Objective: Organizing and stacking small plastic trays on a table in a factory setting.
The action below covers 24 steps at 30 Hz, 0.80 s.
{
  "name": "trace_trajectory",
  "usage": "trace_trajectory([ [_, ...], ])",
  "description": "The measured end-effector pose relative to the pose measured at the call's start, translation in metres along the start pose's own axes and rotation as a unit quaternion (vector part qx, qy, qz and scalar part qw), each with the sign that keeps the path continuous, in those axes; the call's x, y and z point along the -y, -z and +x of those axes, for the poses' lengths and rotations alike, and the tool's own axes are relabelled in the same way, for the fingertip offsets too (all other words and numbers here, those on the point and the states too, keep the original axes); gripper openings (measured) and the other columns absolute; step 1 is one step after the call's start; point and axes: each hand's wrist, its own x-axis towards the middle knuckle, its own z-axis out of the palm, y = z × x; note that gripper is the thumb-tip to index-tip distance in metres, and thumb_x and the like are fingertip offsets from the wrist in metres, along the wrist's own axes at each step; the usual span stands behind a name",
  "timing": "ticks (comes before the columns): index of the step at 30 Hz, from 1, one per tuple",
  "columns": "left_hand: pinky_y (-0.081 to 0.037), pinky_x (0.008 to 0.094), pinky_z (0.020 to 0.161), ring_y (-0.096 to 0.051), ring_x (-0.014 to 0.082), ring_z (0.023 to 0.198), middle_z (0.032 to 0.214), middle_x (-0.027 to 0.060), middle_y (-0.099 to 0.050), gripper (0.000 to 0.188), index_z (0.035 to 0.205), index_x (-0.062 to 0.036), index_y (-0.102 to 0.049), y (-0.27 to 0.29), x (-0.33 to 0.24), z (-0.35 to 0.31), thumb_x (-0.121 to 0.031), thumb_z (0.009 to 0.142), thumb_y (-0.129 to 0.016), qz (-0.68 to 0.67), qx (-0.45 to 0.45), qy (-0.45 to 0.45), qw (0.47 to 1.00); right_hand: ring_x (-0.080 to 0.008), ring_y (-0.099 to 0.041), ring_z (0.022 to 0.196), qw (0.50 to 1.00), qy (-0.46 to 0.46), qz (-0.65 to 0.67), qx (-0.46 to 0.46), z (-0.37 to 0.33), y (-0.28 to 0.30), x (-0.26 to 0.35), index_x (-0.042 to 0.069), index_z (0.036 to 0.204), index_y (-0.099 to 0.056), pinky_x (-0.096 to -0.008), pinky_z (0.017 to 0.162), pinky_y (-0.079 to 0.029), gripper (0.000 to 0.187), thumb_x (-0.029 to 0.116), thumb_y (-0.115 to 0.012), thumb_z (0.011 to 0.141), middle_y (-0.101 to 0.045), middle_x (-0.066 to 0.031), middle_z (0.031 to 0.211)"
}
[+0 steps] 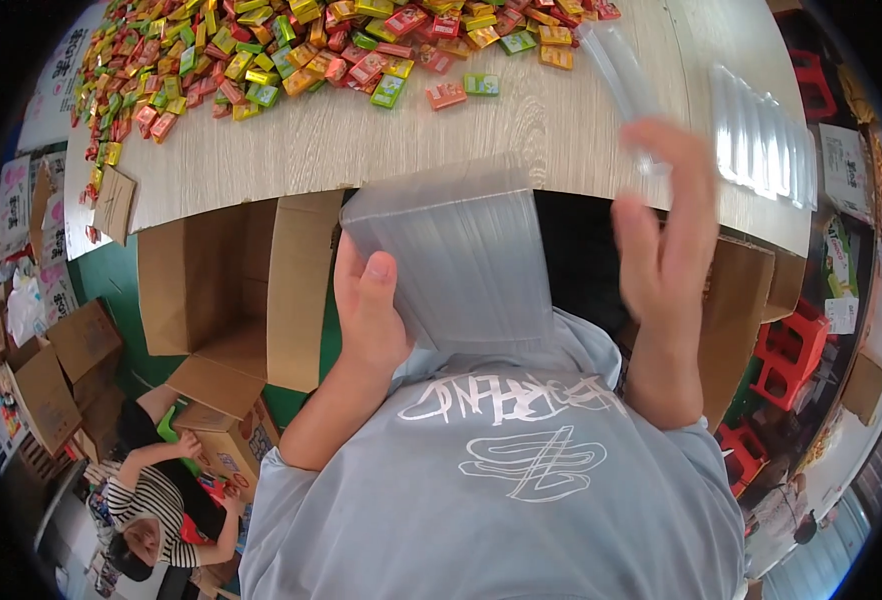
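Note:
A thick stack of clear plastic sleeves (461, 250) leans against the table edge in front of my body. My left hand (373, 310) grips its left side, thumb on the near face and fingers behind. My right hand (666, 225) is raised to the right of the stack, slightly blurred, its thumb and fingers apart with nothing visible between them. Just beyond its fingertips lies a single clear plastic sleeve (616, 70) on the table; the hand partly covers its near end. Whether they touch, I cannot tell.
Many small red, yellow and green boxes (291, 50) are heaped across the far table (441, 140). Several clear sleeves (761, 140) lie in a row at right. Open cardboard boxes (206, 275) stand below the edge. Red stools (791, 350) are at right; another person (166, 500) sits lower left.

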Motion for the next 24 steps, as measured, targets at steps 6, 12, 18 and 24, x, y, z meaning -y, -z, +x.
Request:
trace_trajectory([
  [6,-0.040,0.0364,0.105,-0.051,0.0215,0.124,0.136,0.0117,-0.051,0.072,0.142,0.0015,-0.038,0.002,0.006,0.001,-0.044,0.093,-0.064,-0.016,0.026,0.011,0.999,-0.0211,-0.057,0.090,0.893,-0.135,0.405,0.143,-0.033,-0.015,0.030,0.001,0.114,-0.056,-0.0314,0.079,-0.047,0.037,0.025,-0.067,0.089,-0.058,-0.0104,0.105],
  [12,-0.041,0.0360,0.105,-0.052,0.0212,0.123,0.135,0.0114,-0.052,0.071,0.141,0.0017,-0.039,-0.001,0.006,0.000,-0.043,0.093,-0.064,0.005,0.015,0.003,1.000,-0.0156,-0.054,0.094,0.851,-0.168,0.485,0.115,-0.043,-0.021,0.027,-0.001,0.117,-0.055,-0.0281,0.082,-0.044,0.034,0.023,-0.062,0.093,-0.058,-0.0082,0.107],
  [18,-0.041,0.0359,0.105,-0.052,0.0211,0.123,0.135,0.0114,-0.053,0.067,0.140,0.0019,-0.040,-0.004,0.007,0.000,-0.041,0.094,-0.063,0.000,0.018,-0.002,1.000,-0.0145,-0.055,0.086,0.873,-0.171,0.446,0.098,-0.048,-0.018,0.024,-0.004,0.114,-0.057,-0.0271,0.079,-0.045,0.029,0.018,-0.054,0.097,-0.060,-0.0116,0.109],
  [24,-0.042,0.0353,0.104,-0.053,0.0204,0.121,0.133,0.0107,-0.054,0.065,0.139,0.0014,-0.041,-0.002,0.008,0.000,-0.041,0.095,-0.062,-0.009,0.007,-0.006,1.000,-0.0170,-0.062,0.078,0.983,-0.083,0.153,-0.065,-0.021,0.007,0.004,0.001,0.107,-0.063,-0.0270,0.069,-0.048,0.017,0.007,-0.059,0.092,-0.066,-0.0104,0.098],
])
